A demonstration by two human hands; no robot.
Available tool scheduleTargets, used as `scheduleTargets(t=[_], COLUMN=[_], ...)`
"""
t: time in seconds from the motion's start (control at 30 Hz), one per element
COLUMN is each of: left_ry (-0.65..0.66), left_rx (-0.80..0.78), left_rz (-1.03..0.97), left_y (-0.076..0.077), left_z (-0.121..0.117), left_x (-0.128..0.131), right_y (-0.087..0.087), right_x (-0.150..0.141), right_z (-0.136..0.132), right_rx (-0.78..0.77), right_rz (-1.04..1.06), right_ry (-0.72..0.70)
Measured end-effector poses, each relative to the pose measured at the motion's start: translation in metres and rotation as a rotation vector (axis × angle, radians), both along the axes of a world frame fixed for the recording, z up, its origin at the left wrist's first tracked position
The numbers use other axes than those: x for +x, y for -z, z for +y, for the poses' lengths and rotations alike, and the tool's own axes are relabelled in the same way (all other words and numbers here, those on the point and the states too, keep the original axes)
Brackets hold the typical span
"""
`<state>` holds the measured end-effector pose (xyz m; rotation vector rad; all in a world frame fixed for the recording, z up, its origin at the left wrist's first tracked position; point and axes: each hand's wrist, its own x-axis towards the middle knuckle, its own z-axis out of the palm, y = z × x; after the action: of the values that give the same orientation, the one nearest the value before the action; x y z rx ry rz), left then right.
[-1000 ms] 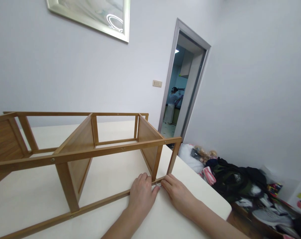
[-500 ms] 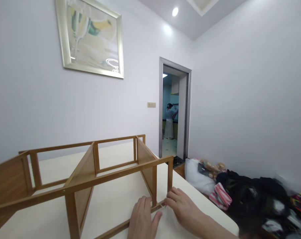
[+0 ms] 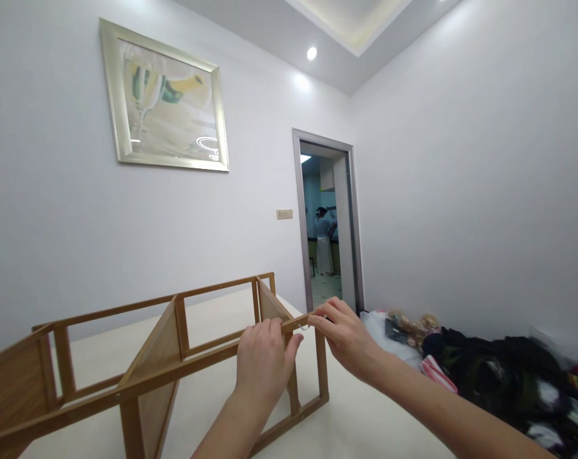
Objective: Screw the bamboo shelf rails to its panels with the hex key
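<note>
A wooden shelf frame lies on its side on a white table. My left hand is closed round the upper front rail near the frame's right end. My right hand pinches something small and thin at the rail's top right corner; I cannot make out what it is. Both hands touch the same rail, a few centimetres apart.
A pile of clothes, bags and toys lies on the floor to the right of the table. A doorway in the far wall shows another person standing in the room beyond. A framed picture hangs on the wall.
Both hands rose from the bottom rail on the table to the upper rail at the frame's right end. The view tilted upward, showing more wall and ceiling.
</note>
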<state>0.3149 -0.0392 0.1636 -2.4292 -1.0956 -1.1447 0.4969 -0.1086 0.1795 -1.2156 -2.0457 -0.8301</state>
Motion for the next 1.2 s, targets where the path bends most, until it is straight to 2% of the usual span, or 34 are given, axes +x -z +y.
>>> scheduleTargets(t=[0.2,0.47,1.03,1.2], left_ry=[-0.036,-0.039,-0.017,-0.018], left_rx=[0.017,0.001,0.006,-0.012], left_rz=[-0.035,-0.085,-0.100,-0.109], left_y=[0.010,0.005,0.008,0.008], left_z=[0.001,-0.003,0.000,-0.002], left_x=[0.006,0.007,0.009,0.009], right_y=[-0.005,-0.013,-0.043,-0.048], right_x=[-0.002,0.000,-0.014,-0.015], right_z=[0.009,0.011,0.008,0.009], right_rx=[-0.063,-0.077,-0.008,-0.041], right_rz=[-0.155,-0.237,-0.594,-0.564], right_ry=[0.047,0.026,-0.016,-0.047])
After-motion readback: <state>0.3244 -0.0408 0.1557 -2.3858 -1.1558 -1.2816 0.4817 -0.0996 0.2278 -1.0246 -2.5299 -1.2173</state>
